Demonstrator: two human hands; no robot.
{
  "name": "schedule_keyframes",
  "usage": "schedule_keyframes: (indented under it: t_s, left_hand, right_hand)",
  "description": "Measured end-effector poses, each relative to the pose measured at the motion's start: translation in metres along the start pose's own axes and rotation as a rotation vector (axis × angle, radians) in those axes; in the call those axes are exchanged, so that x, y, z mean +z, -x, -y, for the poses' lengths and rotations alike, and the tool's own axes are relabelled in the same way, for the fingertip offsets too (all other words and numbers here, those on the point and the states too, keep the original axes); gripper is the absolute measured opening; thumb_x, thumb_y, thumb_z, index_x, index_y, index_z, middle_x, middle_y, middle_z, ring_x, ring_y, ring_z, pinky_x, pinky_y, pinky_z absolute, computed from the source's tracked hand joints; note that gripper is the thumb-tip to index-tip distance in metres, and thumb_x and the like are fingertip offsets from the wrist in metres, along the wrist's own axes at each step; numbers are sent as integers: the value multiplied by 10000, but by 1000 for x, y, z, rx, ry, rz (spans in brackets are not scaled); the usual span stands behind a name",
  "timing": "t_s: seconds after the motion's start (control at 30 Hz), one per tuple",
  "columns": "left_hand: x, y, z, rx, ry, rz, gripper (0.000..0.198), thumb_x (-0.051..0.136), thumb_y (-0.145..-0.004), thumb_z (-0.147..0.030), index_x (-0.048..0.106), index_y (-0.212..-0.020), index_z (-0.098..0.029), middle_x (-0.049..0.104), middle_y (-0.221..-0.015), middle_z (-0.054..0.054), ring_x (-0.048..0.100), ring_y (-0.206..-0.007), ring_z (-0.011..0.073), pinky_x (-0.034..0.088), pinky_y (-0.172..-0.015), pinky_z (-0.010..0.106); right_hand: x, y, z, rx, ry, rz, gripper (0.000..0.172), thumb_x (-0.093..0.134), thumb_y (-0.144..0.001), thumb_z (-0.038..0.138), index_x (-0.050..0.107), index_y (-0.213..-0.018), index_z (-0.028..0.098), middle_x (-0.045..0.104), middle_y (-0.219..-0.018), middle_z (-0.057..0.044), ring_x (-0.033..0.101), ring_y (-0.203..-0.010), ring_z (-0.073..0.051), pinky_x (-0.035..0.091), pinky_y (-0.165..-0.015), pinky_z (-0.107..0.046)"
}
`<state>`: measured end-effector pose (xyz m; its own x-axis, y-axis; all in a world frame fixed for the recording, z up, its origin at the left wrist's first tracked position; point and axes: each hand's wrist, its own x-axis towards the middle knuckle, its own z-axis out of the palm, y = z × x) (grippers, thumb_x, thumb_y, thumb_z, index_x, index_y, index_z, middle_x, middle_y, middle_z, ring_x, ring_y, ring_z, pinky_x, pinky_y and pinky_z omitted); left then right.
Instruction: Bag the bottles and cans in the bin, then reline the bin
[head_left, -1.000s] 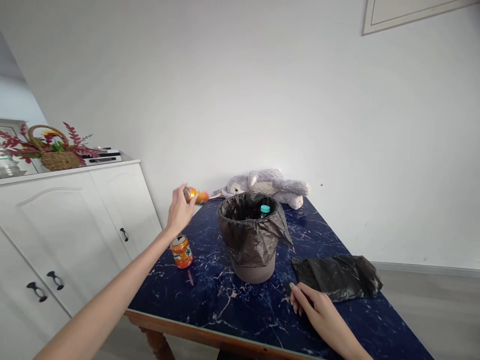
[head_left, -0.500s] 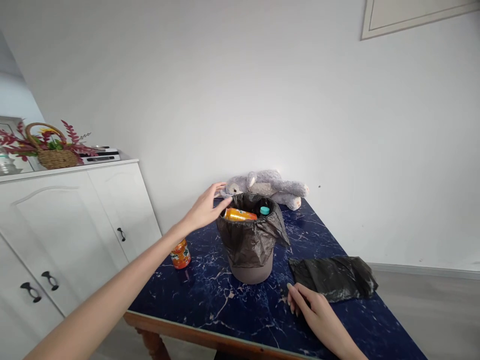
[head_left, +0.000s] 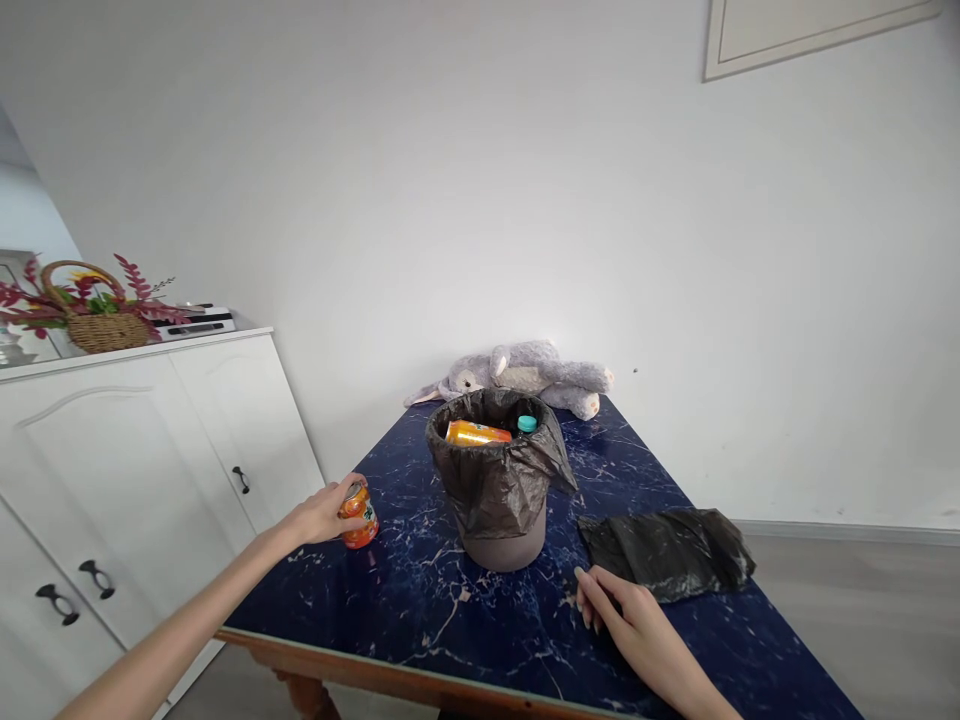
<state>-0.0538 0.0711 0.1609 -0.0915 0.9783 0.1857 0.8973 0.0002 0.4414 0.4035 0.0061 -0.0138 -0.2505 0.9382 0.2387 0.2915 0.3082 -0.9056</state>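
"What fills most of the space?"

"The dark blue table (head_left: pixel 420 625), then the lined bin (head_left: pixel 507 553) standing on it, then the folded black bag (head_left: pixel 667 555) beyond the right hand (head_left: pixel 630 610)."

"And the hands?"

"The right is loosely curled on the tabletop, nothing visible in it. The left (head_left: pixel 322 515) grasps the standing can (head_left: pixel 360 532), thumb across its near side, a finger over its top; how firmly, I can't tell."

"How does that can lie?"

"Upright on the table, long axis vertical, bin off to its right. The left hand is clearly nearer; the right is well apart, past the bin."

"Relative to the grip?"

"Just right of the palm, between thumb and fingers."

"Smallest thing?"

"The teal cap (head_left: pixel 527 424) in the bin's mouth."
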Motion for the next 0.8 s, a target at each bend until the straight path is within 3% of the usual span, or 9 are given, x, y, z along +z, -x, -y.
schedule_keyframes:
  t_s: [0.07, 0.13, 0.23, 0.3, 0.43, 0.53, 0.67, 0.8]
  left_hand:
    - [-4, -4, -3, -13, -33, -43, 793, 810, -571, -752, 639, -1188, -283, 766, -1079, 119, 741, -935, 384, 550, -743, 396]
    - [-14, -11, -18, 19, -60, -160, 801, 747, -691, -758, 561, -1310, -284, 723, -1228, 135, 726, -1020, 390, 554, -786, 414]
    - [-33, -16, -61, 163, 72, -421, 766, 722, -805, -715, 456, -1384, -291, 679, -1323, 102, 716, -1107, 330, 567, -886, 395]
    - [-38, -13, -97, 265, 221, -469, 717, 749, -826, -678, 459, -1354, -290, 682, -1315, 77, 719, -1122, 289, 579, -883, 355]
    - [-21, -3, -166, 394, 311, -339, 654, 762, -854, -645, 480, -1304, -263, 725, -1208, 74, 739, -1042, 269, 583, -873, 364]
    - [6, -4, -198, 461, 294, -177, 632, 746, -866, -656, 501, -1285, -251, 729, -1213, 106, 732, -1075, 300, 577, -905, 410]
    - [27, -13, -210, 517, 307, -34, 562, 646, -935, -685, 566, -1279, -248, 687, -1370, 147, 636, -1318, 323, 491, -1105, 448]
    - [18, -21, -195, 391, 405, -125, 505, 483, -1022, -689, 601, -1258, -258, 666, -1437, 104, 576, -1396, 287, 374, -1217, 428]
  right_hand:
    - [0, 0, 1, 8, -7, 1, 600, 373, -1069, 701, 602, -772, 233, 654, -743, -22, 630, -714, -194, 457, -721, -288]
    - [1, 1, 1, 17, -11, -4, 607, 379, -1059, 717, 604, -766, 235, 652, -739, -26, 629, -711, -199, 461, -709, -290]
    - [1, 1, 2, 26, -18, -4, 615, 391, -1045, 737, 615, -765, 239, 660, -741, -34, 637, -717, -208, 470, -693, -291]
    - [1, 0, 1, 34, -19, 5, 614, 393, -1042, 743, 620, -772, 241, 663, -748, -36, 643, -727, -211, 476, -695, -291]
    - [1, -1, 1, 53, -22, 31, 625, 376, -1037, 758, 613, -772, 244, 657, -752, -39, 649, -726, -217, 482, -710, -300]
    - [1, -3, 1, 39, -9, 24, 639, 370, -1032, 769, 612, -763, 243, 663, -745, -44, 652, -721, -220, 482, -711, -302]
    - [2, -4, 1, 18, -6, 2, 641, 364, -1040, 758, 615, -761, 238, 670, -738, -42, 651, -708, -212, 480, -705, -294]
    - [2, -3, 1, 4, -4, -8, 623, 370, -1059, 724, 598, -749, 235, 669, -741, -35, 649, -716, -205, 474, -719, -289]
